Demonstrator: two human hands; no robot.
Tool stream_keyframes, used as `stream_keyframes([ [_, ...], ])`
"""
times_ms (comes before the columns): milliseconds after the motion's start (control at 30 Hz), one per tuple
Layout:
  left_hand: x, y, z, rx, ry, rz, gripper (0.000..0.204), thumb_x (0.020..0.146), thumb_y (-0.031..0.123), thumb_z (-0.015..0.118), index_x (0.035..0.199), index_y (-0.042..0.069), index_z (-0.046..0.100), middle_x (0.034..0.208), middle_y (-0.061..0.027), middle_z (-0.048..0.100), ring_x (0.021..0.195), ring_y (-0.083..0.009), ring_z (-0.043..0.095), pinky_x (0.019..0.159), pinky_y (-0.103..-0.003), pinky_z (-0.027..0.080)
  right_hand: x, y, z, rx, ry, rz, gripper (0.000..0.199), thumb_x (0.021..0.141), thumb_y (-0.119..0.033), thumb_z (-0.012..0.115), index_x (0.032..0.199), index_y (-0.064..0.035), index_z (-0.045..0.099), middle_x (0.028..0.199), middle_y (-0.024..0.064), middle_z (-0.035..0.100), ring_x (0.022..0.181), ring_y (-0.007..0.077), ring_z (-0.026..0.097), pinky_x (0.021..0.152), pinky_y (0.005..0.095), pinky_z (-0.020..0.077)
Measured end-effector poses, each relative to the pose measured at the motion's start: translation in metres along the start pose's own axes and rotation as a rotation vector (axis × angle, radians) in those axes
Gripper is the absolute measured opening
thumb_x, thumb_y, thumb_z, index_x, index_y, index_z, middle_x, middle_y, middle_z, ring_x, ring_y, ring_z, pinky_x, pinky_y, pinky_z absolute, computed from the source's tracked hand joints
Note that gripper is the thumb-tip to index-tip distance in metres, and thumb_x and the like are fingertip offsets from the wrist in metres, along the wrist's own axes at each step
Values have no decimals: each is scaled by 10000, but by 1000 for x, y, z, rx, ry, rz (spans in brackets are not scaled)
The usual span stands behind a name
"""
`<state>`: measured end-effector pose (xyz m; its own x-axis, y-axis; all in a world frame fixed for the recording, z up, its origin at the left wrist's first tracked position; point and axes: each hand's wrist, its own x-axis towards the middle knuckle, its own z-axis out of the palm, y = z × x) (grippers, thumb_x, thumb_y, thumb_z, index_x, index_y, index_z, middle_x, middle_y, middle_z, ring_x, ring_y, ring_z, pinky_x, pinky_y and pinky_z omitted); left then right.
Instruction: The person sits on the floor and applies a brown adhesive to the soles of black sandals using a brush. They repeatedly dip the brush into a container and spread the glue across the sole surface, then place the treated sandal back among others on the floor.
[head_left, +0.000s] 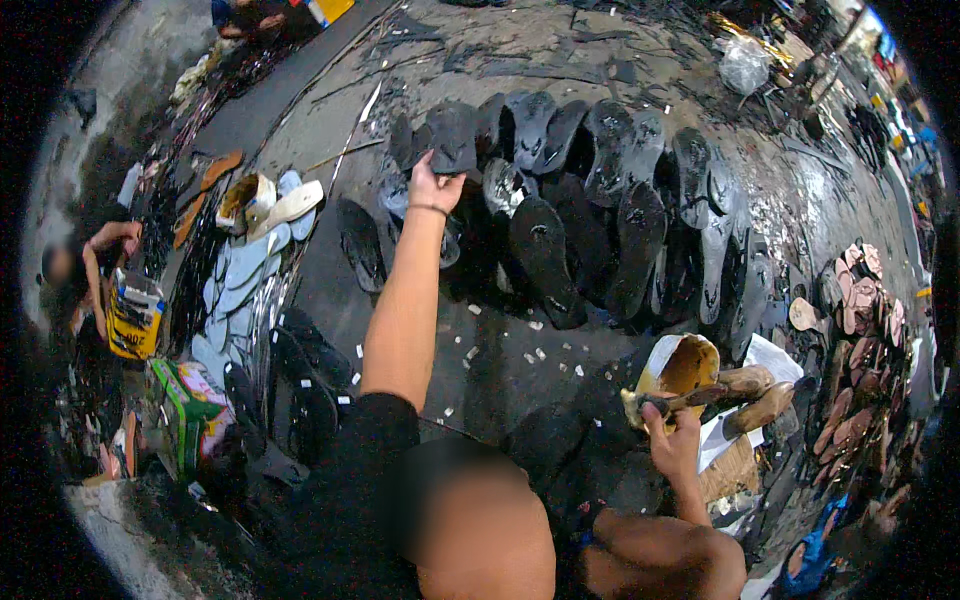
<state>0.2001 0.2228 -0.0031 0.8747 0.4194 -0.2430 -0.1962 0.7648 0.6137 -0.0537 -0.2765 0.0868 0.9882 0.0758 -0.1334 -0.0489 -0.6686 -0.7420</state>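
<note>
My left hand [438, 188] reaches far forward, its fingers closed on the edge of a black shoe sole [452, 138] in the back row. Around it, several more black soles [540, 250] lie in overlapping rows, some with a wet-looking shine. Closer in, at the right, my right hand [676, 440] grips a brush [702, 396] by its dark handle. Pale yellowish stuff clings to the brush's end. Right behind that hand is an open can [688, 362] with a brown, crusted inside. Wooden shoe lasts [762, 408] lie beside the can on white paper.
Pale blue soles [240, 270] are heaped at the left, near another crusted can [245, 200] and a green box [185, 410]. A co-worker's hand [122, 236] shows at the far left above a yellow container [136, 315]. Pinkish sandals [858, 290] are piled at the right.
</note>
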Motion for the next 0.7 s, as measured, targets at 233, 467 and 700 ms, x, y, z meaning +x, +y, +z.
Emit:
stream_keyframes([
  [233, -205, -14, -93, 1347, 191, 431, 430, 941, 194, 678, 1310, 8, 557, 1195, -116, 682, 1094, -258, 660, 944, -374, 530, 27, 85, -25, -294, 368, -68, 411, 940, -335, 698, 1060, 57, 726, 1034, 233, 727, 924, 361, 700, 850, 426, 519],
  [467, -414, 74, -150, 1847, 715, 585, 234, 838, 156, 738, 953, 45, 568, 905, -109, 577, 899, -310, 545, 852, -445, 442, 33, 189, -43, 281, 401, -9, 413, 939, -316, 698, 1080, 72, 684, 1027, 254, 713, 936, 361, 692, 849, 433, 525],
  [700, -431, 120, -128, 1792, 458, 538, 227, 932, 112, 620, 1099, -33, 669, 1058, -217, 667, 999, -389, 644, 879, -430, 516, -34, -5, -60, -733, -136, 458, 437, 923, -408, 671, 1140, -29, 671, 1031, 257, 701, 978, 458, 657, 846, 538, 496],
])
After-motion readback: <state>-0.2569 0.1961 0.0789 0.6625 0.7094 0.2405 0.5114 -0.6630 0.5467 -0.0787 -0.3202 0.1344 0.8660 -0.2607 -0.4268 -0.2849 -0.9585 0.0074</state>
